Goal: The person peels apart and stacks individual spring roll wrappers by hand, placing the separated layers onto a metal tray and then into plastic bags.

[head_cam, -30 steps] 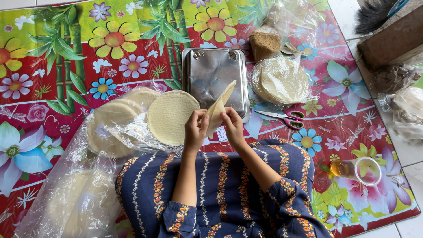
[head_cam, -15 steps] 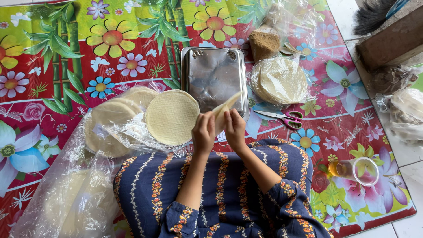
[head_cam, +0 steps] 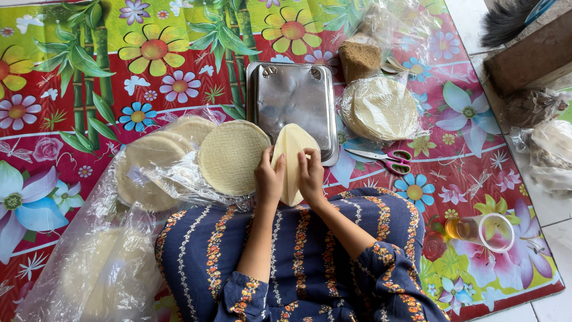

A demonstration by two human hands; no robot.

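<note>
Pinching one thin round wrapper (head_cam: pixel 291 160) between both hands, your left hand (head_cam: pixel 269 180) and right hand (head_cam: pixel 312 177) close on its edges above your lap; since earlier, it has turned upright, facing you.

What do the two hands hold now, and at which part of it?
Both hands, left hand and right hand, hold one thin pale round wrapper, folded, by its lower side edges, above the lap.
</note>
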